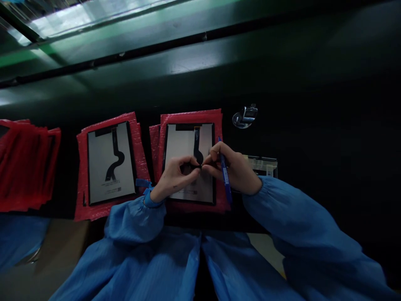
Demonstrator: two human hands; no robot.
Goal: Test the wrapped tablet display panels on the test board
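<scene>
A display panel (205,193) with a pale back and dark frame lies on pink bubble-wrap bags in front of me. From its top edge runs a black flex cable (196,144). My left hand (173,177) pinches the cable's lower end between thumb and forefinger. At the same spot the fingertips of my right hand (238,169) are closed. A blue pen (224,173) is tucked across the fingers of that hand, pointing down towards me. The cable's very end is hidden by my fingers.
Left of it, a second display panel (98,161) with its curved flex cable rests on more pink bags. A pile of red bags (25,167) lies at far left. A metal tally counter (245,116) and a clear case (269,164) are to the right.
</scene>
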